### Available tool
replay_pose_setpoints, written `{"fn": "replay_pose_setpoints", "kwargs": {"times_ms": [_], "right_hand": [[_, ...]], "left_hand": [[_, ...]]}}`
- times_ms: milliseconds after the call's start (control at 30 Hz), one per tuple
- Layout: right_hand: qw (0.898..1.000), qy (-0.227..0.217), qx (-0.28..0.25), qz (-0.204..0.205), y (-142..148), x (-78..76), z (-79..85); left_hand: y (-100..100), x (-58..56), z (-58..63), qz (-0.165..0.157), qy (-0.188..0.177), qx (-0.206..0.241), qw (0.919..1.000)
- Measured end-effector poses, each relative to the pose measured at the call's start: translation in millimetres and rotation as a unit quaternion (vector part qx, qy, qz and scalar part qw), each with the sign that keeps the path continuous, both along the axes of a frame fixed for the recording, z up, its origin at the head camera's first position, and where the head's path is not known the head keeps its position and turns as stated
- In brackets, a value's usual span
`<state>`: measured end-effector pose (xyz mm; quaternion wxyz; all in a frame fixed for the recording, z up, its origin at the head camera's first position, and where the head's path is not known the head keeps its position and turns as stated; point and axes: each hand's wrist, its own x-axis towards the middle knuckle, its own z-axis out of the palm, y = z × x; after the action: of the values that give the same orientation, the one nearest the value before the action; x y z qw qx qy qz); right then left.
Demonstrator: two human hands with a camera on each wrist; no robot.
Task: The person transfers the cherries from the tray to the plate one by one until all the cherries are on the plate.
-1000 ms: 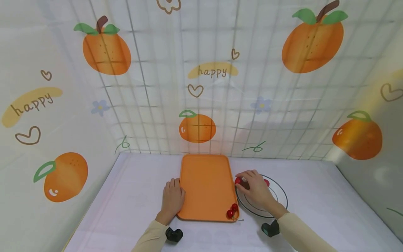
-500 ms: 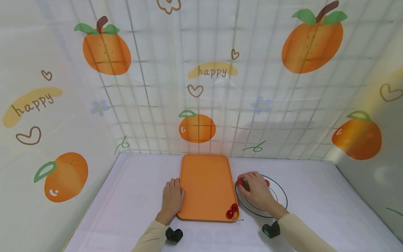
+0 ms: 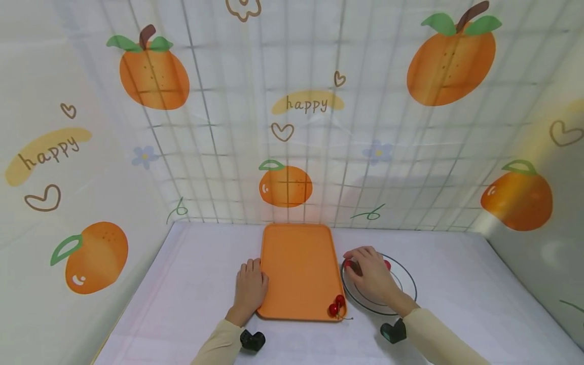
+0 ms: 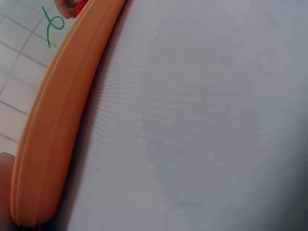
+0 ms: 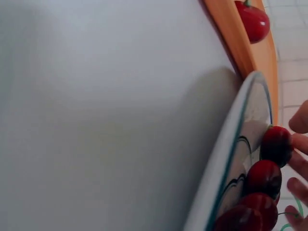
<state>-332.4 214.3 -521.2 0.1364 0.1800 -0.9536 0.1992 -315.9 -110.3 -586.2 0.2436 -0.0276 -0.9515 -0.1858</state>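
Note:
My left hand (image 3: 251,288) holds the left rim of an orange tray (image 3: 296,263), with the thumb over its edge. In the left wrist view the tray's side (image 4: 57,115) fills the left part. My right hand (image 3: 371,274) is over a clear-centred plate with a dark rim (image 3: 416,291), above several dark red cherries (image 5: 263,178). In the right wrist view its fingers (image 5: 299,187) are spread close to the cherries, and the thumb stands apart from them. Whether a fingertip touches a cherry is unclear. Two joined red cherries (image 3: 335,306) lie in the tray's near right corner.
Both objects stand on a white-covered table (image 3: 191,294). The plate is close against the tray's right side. A printed fabric curtain (image 3: 319,152) with oranges closes off the back and sides. Black wrist cameras (image 3: 252,339) sit under the sleeves.
My right hand has shifted a little right over the plate, along with the red cherry at its fingertips, then lifted very slightly. The left hand, tray and paired cherries look unmoved.

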Motion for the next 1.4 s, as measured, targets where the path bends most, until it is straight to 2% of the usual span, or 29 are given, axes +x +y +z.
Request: {"fn": "replay_pose_setpoints", "kwargs": {"times_ms": [200, 467, 700, 933, 1067, 1167, 1400], "right_hand": [[0.999, 0.010, -0.011, 0.041, -6, 1.0, 6.5], [0.991, -0.012, 0.005, 0.135, -18, 7.1, 17.2], [0.972, -0.135, -0.002, 0.191, -21, 14.5, 24.7], [0.952, -0.155, 0.008, 0.264, -21, 16.4, 25.0], [0.942, -0.174, 0.008, 0.286, -18, 16.6, 21.9], [0.943, -0.169, 0.018, 0.287, -16, 15.4, 19.2], [0.948, -0.119, 0.046, 0.290, -12, 14.4, 17.2]], "left_hand": [[-1, -0.9, -0.2, 0.000, -0.001, 0.001, 1.0000], [0, -1.5, 0.1, 0.004, 0.005, -0.003, 1.0000], [2, -0.4, 1.1, -0.001, -0.003, 0.009, 1.0000], [1, -2.0, 0.9, -0.003, -0.008, 0.008, 0.9999], [0, -2.6, 0.2, -0.002, -0.012, 0.010, 0.9999], [0, -1.8, 0.7, 0.001, -0.013, 0.010, 0.9999], [1, 0.0, 1.5, 0.003, -0.012, 0.014, 0.9998]]}}
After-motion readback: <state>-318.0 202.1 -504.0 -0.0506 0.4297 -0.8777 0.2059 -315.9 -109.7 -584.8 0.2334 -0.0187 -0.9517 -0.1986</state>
